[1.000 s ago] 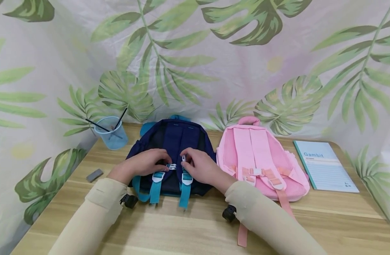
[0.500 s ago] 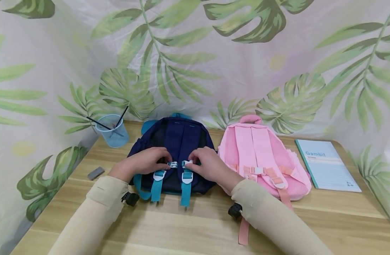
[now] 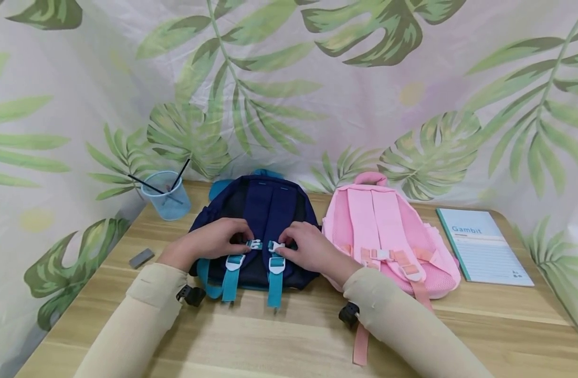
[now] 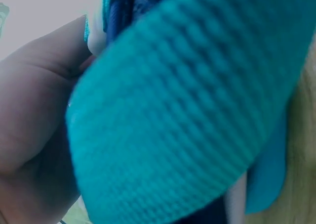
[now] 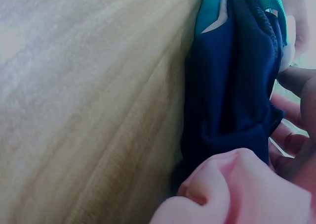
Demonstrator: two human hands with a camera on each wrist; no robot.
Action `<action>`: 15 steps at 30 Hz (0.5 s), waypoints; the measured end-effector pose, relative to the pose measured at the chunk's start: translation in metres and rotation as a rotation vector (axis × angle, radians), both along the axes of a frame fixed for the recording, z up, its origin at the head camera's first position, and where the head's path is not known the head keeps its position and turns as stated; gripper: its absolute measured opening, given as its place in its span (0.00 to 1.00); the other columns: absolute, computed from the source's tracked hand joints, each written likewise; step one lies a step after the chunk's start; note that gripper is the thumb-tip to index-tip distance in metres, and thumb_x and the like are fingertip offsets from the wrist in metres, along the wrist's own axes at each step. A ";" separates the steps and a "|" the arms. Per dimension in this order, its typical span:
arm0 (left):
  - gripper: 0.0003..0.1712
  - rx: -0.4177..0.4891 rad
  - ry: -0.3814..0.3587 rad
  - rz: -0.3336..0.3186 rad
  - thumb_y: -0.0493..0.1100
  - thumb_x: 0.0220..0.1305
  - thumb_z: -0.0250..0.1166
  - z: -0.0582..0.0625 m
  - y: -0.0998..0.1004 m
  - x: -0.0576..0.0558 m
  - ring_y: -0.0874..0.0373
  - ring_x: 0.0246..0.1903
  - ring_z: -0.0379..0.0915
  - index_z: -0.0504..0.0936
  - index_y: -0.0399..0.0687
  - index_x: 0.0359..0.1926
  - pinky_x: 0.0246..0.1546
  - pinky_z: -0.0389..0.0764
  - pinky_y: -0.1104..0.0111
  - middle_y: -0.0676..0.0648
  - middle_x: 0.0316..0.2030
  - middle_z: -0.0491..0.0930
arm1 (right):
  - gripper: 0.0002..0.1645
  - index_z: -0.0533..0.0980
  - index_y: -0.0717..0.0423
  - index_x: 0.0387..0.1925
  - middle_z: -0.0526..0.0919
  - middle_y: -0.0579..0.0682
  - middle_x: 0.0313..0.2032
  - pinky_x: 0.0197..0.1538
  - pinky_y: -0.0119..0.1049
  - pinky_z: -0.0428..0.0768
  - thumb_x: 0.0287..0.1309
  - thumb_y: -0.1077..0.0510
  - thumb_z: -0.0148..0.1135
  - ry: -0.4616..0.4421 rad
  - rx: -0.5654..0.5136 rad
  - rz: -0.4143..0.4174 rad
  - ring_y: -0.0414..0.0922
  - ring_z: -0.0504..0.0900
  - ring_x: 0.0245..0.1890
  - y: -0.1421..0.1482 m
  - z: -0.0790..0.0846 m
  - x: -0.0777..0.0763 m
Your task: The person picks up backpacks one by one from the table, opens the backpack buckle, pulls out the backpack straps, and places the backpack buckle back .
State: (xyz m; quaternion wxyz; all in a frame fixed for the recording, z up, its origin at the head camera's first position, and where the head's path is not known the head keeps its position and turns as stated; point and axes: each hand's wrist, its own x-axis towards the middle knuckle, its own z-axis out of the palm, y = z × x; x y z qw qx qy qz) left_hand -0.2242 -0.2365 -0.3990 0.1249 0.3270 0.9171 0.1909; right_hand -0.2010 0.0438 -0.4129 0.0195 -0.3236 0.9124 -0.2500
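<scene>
White buckle, parted: left buckle half (image 3: 255, 244) and right buckle half (image 3: 276, 245) are facing each other with a gap, mid-frame, on the lower part of the navy backpack (image 3: 258, 202), which is lying straps-up at frame centre. Left hand (image 3: 217, 239) is pinching the left half by thumb and fingers; right hand (image 3: 312, 245) is pinching the right half likewise. Teal straps (image 3: 275, 286) are hanging off the bag's lower edge; left wrist view, blurred teal webbing is filling most of the frame. Pink backpack (image 3: 380, 220) is lying just right of centre, its own buckle (image 3: 381, 254) joined. Notebook (image 3: 484, 247) is lying far right; blue mesh cup (image 3: 170, 205) with dark sticks (image 3: 180, 175) is standing left, grey block (image 3: 141, 258) below it. Counter (image 3: 251, 341) is carrying everything, leaf-print cloth (image 3: 270, 68) hanging behind.
</scene>
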 end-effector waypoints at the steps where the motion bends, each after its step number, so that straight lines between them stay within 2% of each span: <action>1: 0.07 0.001 0.009 -0.002 0.44 0.74 0.72 0.001 0.000 0.000 0.61 0.42 0.80 0.88 0.51 0.49 0.49 0.84 0.60 0.53 0.45 0.85 | 0.14 0.87 0.54 0.49 0.86 0.50 0.43 0.57 0.46 0.81 0.73 0.49 0.70 -0.003 -0.003 0.003 0.48 0.82 0.48 0.000 0.000 0.000; 10: 0.07 0.030 0.078 -0.010 0.43 0.72 0.74 0.005 -0.004 0.002 0.59 0.44 0.82 0.89 0.52 0.48 0.51 0.85 0.57 0.55 0.45 0.86 | 0.12 0.85 0.56 0.51 0.84 0.52 0.46 0.61 0.48 0.81 0.73 0.53 0.69 -0.024 -0.097 -0.008 0.50 0.82 0.51 0.000 0.001 0.004; 15: 0.07 0.064 0.093 0.011 0.43 0.71 0.74 0.007 -0.009 0.004 0.59 0.45 0.82 0.89 0.53 0.48 0.51 0.85 0.58 0.54 0.46 0.87 | 0.12 0.85 0.56 0.51 0.85 0.52 0.47 0.61 0.48 0.81 0.73 0.54 0.67 0.023 -0.124 -0.002 0.51 0.83 0.52 -0.003 0.000 0.002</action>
